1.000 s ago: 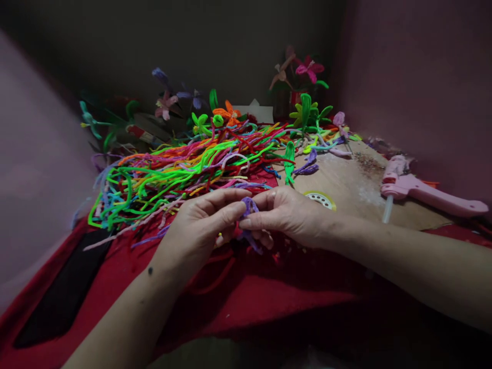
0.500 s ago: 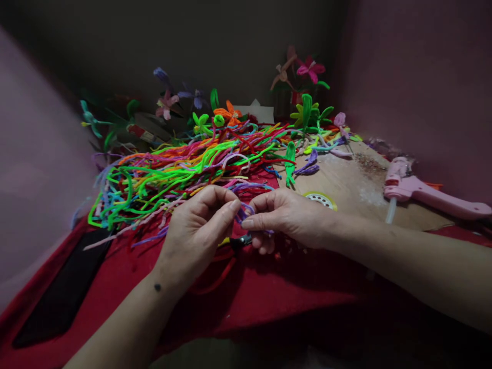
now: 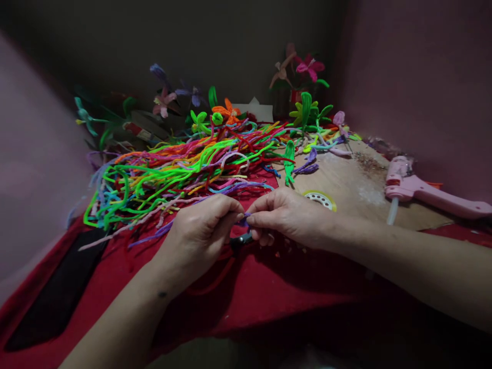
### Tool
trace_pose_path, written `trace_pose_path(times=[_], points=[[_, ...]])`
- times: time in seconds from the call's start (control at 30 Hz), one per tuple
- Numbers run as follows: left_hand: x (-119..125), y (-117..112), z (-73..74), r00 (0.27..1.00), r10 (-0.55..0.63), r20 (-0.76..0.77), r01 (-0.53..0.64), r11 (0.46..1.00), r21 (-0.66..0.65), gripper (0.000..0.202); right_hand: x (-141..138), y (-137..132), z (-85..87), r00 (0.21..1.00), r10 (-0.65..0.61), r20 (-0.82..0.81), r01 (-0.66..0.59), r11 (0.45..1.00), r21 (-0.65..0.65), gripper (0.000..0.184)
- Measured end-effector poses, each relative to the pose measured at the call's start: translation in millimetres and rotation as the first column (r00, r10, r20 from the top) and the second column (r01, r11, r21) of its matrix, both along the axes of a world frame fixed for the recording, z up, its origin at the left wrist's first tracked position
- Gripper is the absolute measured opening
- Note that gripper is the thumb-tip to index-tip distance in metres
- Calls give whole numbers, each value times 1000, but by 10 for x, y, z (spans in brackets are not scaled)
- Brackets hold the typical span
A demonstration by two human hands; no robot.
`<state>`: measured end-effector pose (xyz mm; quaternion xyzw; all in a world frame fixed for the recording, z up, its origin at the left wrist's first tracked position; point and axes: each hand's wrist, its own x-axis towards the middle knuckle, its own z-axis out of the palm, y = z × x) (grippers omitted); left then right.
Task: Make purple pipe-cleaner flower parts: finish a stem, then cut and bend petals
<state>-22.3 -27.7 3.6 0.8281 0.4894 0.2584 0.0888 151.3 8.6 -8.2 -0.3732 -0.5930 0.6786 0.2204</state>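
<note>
A small piece of purple pipe cleaner point(image 3: 243, 221) is pinched between my two hands, mostly covered by the fingers. My left hand point(image 3: 205, 223) grips one side of it with thumb and forefinger. On the other side my right hand point(image 3: 286, 215) pinches it, the lower fingers curled beneath. Just under the fingertips lie pliers point(image 3: 241, 239) with a dark metal head on the red cloth point(image 3: 265, 292). Behind my hands spreads a big heap of colourful pipe cleaners point(image 3: 184, 169).
A pink glue gun point(image 3: 434, 192) rests on the wooden board point(image 3: 346, 177) at the right. Near my right wrist is a tape roll point(image 3: 321, 200). A green leaf shape point(image 3: 289, 161) and purple petals point(image 3: 307, 163) lie behind. Pipe-cleaner flowers point(image 3: 228, 111) stand at the back; a black strip point(image 3: 57, 287) lies left.
My left hand has turned, its knuckles rolling over and its fingertips closing in beside my right hand's. Less of the purple pipe cleaner shows now. The right hand has barely moved.
</note>
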Motion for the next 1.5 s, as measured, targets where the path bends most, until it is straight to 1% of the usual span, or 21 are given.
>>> trace_pose_path(times=[0.1,0.17,0.23,0.3,0.37,0.43,0.47,0.53,0.63,0.7,0.77,0.93,1.03,1.1,1.17,1.23,1.3,1.33,1.37,1.43,1.5], points=[[10,-1,7,999,35,24,-34,999,-38,12,-2,-4,-3,1000,-13,-7,13,1000,16,19],[21,-12,9,990,82,116,-65,987,-148,14,5,-2,-6,999,-12,-43,12,1000,4,18],[35,-25,6,960,142,240,-65,951,-303,15,16,3,-11,996,-4,-91,2,1000,-18,16],[47,-36,-4,924,198,327,-62,922,-382,15,28,14,-18,991,4,-131,-10,999,-43,16],[54,-40,-18,922,215,323,-108,942,-318,12,37,30,-33,987,21,-161,-34,996,-79,15],[54,-36,-31,945,194,264,-151,973,-174,9,40,49,-53,978,41,-206,-68,990,-123,17],[52,-33,-34,956,180,231,-157,981,-116,8,39,57,-65,971,42,-233,-79,986,-149,19],[52,-29,-34,972,151,183,-143,988,-59,7,34,71,-83,963,19,-268,-79,973,-215,19],[70,-37,-22,973,138,186,-125,989,-79,7,29,82,-88,968,-13,-251,-69,946,-315,16],[91,-50,-16,958,154,243,-121,982,-143,8,32,86,-81,969,-1,-246,-84,938,-336,17],[108,-63,-22,942,174,286,-130,978,-166,8,39,91,-73,970,10,-242,-93,939,-332,16],[112,-72,-64,971,138,198,-139,990,-11,9,54,113,-75,979,55,-199,-131,910,-393,13],[121,-75,-65,975,121,185,-126,992,14,9,55,122,-82,977,73,-202,-152,898,-412,12],[128,-74,-47,952,142,273,-130,990,-62,10,52,119,-89,974,60,-220,-143,911,-386,10],[120,-62,-24,887,196,419,-96,964,-247,10,47,108,-95,970,24,-243,-104,940,-325,9],[98,-37,-5,800,261,540,12,893,-450,12,43,94,-98,964,-27,-263,-41,967,-251,12],[75,-9,4,741,300,601,129,814,-566,15,41,84,-97,961,-57,-271,1,979,-204,13],[70,2,5,724,311,616,162,790,-591,15,41,83,-96,961,-57,-271,1,979,-202,13],[72,9,4,713,320,624,175,781,-600,14,43,84,-95,961,-50,-272,-8,978,-210,12],[96,8,-1,705,341,622,136,796,-590,13,46,93,-95,962,-21,-274,-47,969,-241,10],[133,-6,-9,718,349,602,66,827,-559,13,50,105,-99,961,-2,-275,-79,956,-283,10]])
